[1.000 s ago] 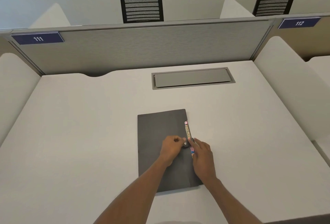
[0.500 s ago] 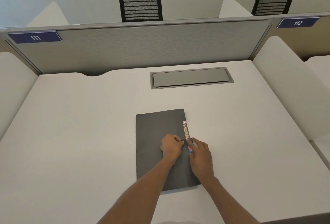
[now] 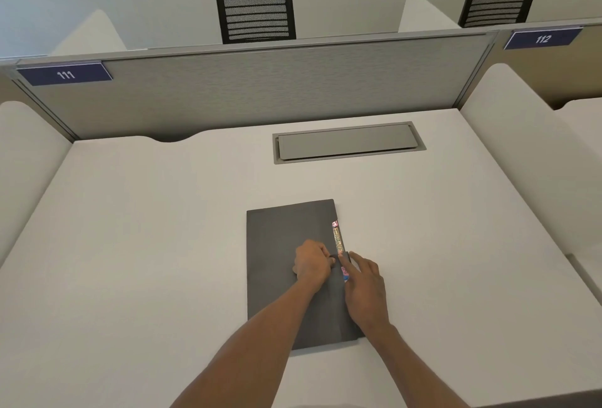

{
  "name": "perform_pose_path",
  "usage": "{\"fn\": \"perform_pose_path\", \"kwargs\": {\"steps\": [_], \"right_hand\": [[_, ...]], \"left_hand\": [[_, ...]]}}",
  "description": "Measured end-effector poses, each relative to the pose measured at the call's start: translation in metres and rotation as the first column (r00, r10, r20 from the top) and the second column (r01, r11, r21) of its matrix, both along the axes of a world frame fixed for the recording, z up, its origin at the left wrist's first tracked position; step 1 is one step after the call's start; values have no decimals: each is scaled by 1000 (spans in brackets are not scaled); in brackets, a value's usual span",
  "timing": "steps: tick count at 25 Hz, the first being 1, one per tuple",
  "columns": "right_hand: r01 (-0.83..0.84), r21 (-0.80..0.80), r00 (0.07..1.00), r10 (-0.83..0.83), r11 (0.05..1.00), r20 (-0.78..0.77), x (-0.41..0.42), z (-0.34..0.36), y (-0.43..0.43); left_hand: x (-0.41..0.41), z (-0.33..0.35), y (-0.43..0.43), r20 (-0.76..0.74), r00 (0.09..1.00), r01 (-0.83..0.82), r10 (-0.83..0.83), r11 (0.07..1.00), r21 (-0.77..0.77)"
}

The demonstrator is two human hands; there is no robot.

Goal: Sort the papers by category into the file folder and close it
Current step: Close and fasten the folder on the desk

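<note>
A dark grey file folder (image 3: 280,245) lies flat on the white desk, cover down. Coloured tab labels (image 3: 338,240) show in a narrow strip along its right edge. My left hand (image 3: 311,261) rests on the cover with its fingers curled around a small dark clasp (image 3: 333,259) at the right edge. My right hand (image 3: 365,284) lies flat beside it, index finger pressing the folder's edge by the clasp. No loose papers are visible.
A grey cable hatch (image 3: 348,144) is set into the desk (image 3: 146,245) behind the folder. A grey partition (image 3: 260,95) with signs 111 and 112 closes the back; white side dividers flank the desk. Two black chairs stand beyond.
Both hands stay at the folder's clasp; my left fingers have curled a little tighter over it. The folder has not shifted.
</note>
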State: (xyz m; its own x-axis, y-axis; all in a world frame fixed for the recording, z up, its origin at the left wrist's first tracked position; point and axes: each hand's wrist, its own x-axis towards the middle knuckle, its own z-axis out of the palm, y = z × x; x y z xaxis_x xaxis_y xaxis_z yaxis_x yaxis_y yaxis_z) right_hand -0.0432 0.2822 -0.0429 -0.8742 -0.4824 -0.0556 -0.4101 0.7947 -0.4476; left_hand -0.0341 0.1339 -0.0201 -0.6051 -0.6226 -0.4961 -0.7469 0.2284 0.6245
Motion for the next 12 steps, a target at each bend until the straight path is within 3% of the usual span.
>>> {"fn": "perform_pose_path", "kwargs": {"steps": [9, 12], "right_hand": [[-14, -24, 999, 15, 1000, 44, 1, -1, 3], [9, -79, 997, -4, 997, 74, 4, 0, 4]], "left_hand": [[-1, 13, 6, 44, 999, -5, 7, 999, -45], [1, 17, 13, 41, 996, 89, -85, 988, -123]]}}
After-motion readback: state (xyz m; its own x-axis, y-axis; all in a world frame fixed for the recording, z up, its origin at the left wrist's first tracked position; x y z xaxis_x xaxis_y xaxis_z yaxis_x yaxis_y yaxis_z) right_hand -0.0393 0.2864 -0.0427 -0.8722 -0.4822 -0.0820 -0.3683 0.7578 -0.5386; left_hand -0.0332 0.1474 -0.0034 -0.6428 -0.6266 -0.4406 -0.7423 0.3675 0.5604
